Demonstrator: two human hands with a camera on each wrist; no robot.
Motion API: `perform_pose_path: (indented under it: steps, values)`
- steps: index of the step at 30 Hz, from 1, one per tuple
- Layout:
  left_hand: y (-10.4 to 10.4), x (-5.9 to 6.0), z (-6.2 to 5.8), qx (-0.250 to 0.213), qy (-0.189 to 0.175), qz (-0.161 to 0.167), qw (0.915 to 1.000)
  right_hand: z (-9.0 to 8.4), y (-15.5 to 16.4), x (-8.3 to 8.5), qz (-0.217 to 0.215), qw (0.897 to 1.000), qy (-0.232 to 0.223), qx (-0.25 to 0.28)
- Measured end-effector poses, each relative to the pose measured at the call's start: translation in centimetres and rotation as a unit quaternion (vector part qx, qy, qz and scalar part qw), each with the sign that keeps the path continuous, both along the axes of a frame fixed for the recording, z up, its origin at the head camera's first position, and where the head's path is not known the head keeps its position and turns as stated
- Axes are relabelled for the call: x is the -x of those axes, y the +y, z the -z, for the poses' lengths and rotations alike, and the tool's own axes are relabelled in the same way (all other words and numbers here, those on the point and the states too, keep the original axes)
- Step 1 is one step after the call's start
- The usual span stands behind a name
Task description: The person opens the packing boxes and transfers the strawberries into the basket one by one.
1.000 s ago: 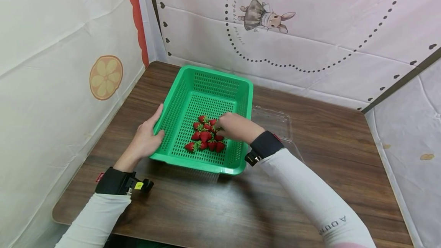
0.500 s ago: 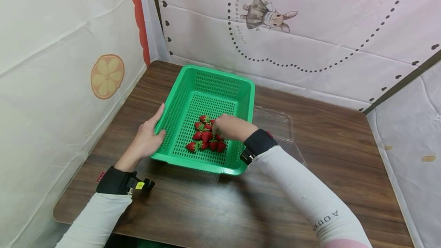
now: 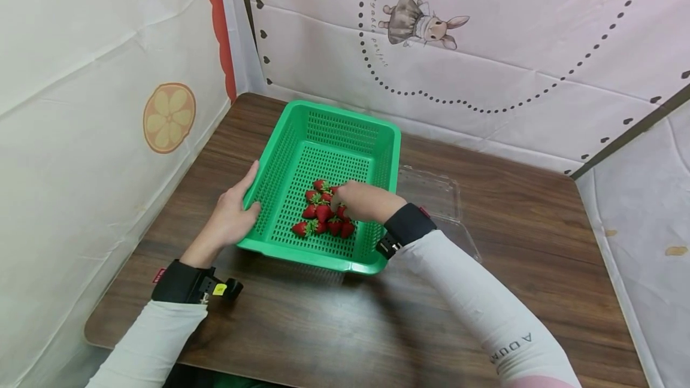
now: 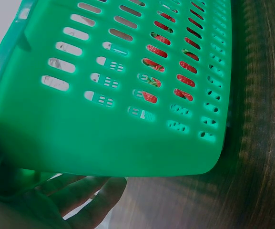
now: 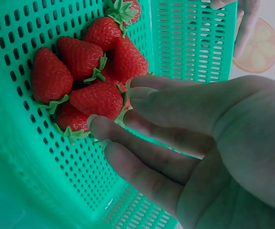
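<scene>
A green perforated plastic basket (image 3: 315, 259) stands at the table's middle with several red strawberries (image 3: 310, 212) grouped in its near part, their green leaves on. My left hand (image 3: 232, 214) grips the basket's left rim, thumb on the inner side; its fingers (image 4: 101, 198) show below the basket in the left wrist view. My right hand (image 3: 366, 201) reaches in over the right rim. In the right wrist view its thumb and fingertips pinch a strawberry (image 5: 96, 99) near the leafy end, among other strawberries (image 5: 51, 76) lying close around it.
Clear plastic packaging (image 3: 431, 193) lies right of the basket, and a clear edge (image 3: 318, 274) shows under the basket's near side. The brown wooden table (image 3: 517, 238) meets printed cloth walls (image 3: 302, 35) at the left, back and right.
My right hand has shifted slightly left over the strawberries, then stayed about the same. The left hand keeps its grip on the basket rim; the view has drifted slightly.
</scene>
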State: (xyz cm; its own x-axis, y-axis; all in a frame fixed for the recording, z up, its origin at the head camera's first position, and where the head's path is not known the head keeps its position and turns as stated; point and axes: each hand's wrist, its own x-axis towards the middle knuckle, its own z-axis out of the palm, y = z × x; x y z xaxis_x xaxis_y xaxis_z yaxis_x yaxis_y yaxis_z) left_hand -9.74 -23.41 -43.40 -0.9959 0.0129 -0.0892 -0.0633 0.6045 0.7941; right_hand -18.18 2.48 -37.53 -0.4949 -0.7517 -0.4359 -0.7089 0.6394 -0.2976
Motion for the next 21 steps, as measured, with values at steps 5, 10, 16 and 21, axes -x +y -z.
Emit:
perform_pose_path:
  steps: [5,10,16,21]
  values:
    - [-0.2,-0.1,0.0,0.002,-0.002,-0.002,1.0,-0.7,0.4,-0.3,-0.004,1.0,0.003,0.028]
    - [-0.4,-0.1,0.0,0.011,-0.004,-0.002,0.9999,-1.6,1.4,-0.7,0.004,0.998,0.015,0.06]
    - [-0.6,0.0,0.2,0.01,-0.009,0.001,0.9999,-2.6,3.7,-1.8,0.052,0.993,0.032,0.104]
    - [-0.7,0.4,-0.1,0.01,-0.03,0.016,0.9994,-3.0,6.1,-3.3,0.1,0.984,0.061,0.136]
